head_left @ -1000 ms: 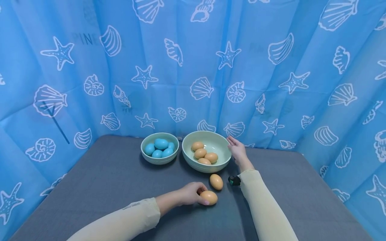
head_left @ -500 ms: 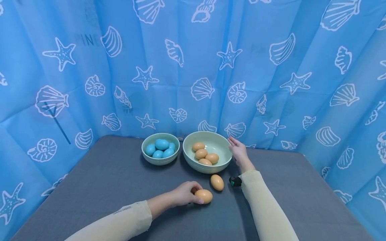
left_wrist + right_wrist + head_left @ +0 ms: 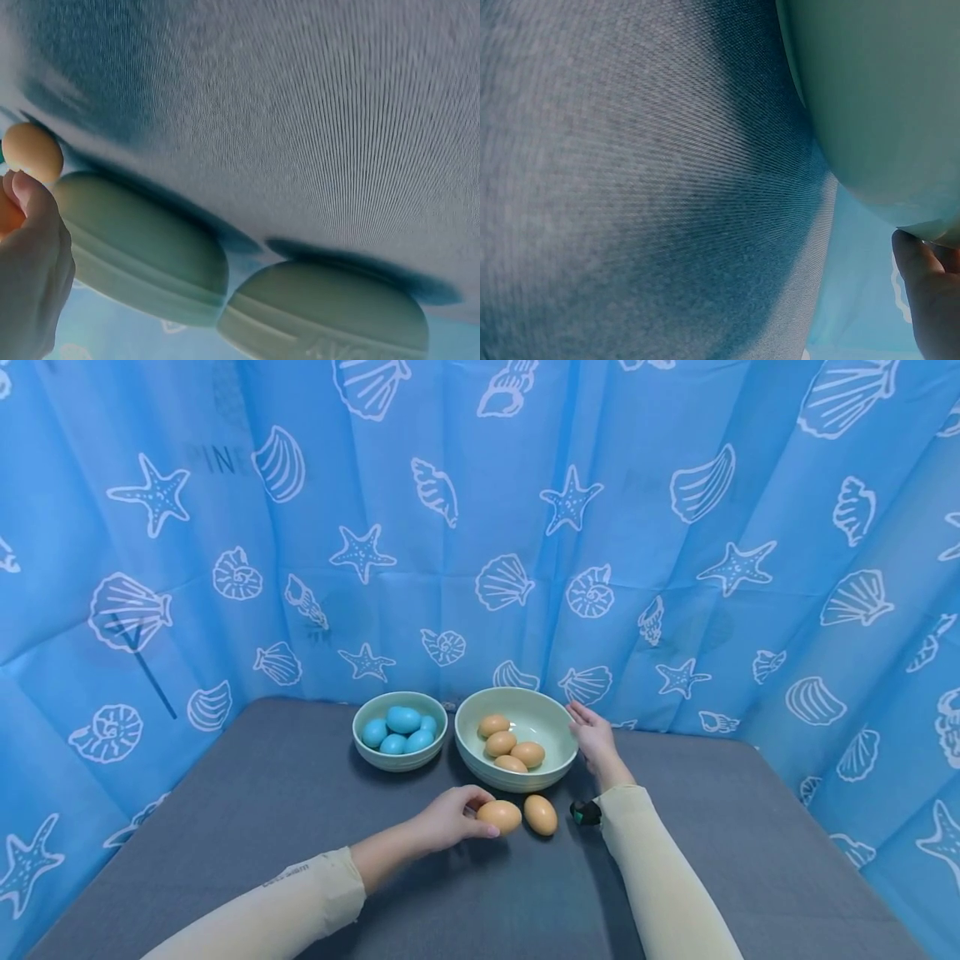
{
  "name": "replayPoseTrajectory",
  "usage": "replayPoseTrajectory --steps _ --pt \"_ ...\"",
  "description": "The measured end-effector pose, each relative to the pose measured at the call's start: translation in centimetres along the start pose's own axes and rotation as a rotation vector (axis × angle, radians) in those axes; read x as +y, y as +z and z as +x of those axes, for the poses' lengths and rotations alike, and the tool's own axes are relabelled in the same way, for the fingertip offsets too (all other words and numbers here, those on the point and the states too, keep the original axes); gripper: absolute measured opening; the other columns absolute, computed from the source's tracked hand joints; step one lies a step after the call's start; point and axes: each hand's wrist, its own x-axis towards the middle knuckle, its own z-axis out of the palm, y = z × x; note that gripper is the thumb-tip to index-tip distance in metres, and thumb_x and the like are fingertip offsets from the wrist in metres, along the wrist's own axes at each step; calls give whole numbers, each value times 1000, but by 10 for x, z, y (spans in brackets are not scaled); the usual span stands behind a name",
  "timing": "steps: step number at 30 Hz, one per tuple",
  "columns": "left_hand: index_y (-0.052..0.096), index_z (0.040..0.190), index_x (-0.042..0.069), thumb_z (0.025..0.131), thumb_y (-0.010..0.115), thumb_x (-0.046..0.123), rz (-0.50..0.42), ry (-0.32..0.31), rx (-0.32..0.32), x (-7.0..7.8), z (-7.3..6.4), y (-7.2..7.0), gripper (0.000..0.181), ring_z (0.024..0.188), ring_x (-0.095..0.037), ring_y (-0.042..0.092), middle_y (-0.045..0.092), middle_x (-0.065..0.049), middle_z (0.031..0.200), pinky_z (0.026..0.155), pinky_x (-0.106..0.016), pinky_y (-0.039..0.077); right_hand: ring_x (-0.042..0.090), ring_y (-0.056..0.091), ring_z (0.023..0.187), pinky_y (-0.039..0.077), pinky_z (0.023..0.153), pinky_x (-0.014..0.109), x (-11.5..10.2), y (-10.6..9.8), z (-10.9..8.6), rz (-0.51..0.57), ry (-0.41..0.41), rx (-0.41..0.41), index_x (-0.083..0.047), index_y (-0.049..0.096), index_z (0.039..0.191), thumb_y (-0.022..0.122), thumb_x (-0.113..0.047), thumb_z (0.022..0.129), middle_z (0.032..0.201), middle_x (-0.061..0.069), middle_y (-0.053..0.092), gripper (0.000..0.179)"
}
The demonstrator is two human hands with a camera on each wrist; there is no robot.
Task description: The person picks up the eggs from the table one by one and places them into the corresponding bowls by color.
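Observation:
My left hand (image 3: 447,820) pinches a brown egg (image 3: 499,817) between thumb and fingers, held above the table in front of the large bowl. Another brown egg (image 3: 540,815) lies on the table just right of it. Inside the large pale green bowl (image 3: 555,727) are several brown eggs (image 3: 501,743). My right hand (image 3: 595,739) touches that bowl's right rim, its fingers fairly straight. In the right wrist view, the thumb (image 3: 919,262) meets the bowl's edge; the other fingers are mostly hidden. The left wrist view shows only part of the held egg (image 3: 9,214).
To the left stands a smaller green bowl (image 3: 399,762) with several blue eggs (image 3: 402,719), close beside the large one. A grey cloth (image 3: 285,810) covers the table. A blue curtain (image 3: 450,543) with shell prints hangs behind. A black device (image 3: 586,812) is at the right wrist.
My left hand has raised the brown egg off the table, first shifting left, then moving toward the large bowl. The right hand has stayed at the bowl's rim.

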Motion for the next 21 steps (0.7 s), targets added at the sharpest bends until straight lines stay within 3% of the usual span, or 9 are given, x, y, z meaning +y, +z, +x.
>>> replayPoseTrajectory --steps 11,21 --pt "61 120 -1 86 76 13 -30 -5 97 8 16 -10 40 83 -15 55 62 -7 104 70 -27 50 27 27 142 27 114 40 0 -1 -2 3 -8 4 -4 25 153 35 0 104 155 14 30 50" --pt "61 118 -4 85 76 11 23 58 222 14 32 -14 39 85 -17 54 63 -10 105 70 -26 49 26 28 142 26 114 39 0 -1 -3 17 -15 -5 -3 26 153 36 0 104 155 14 30 50"
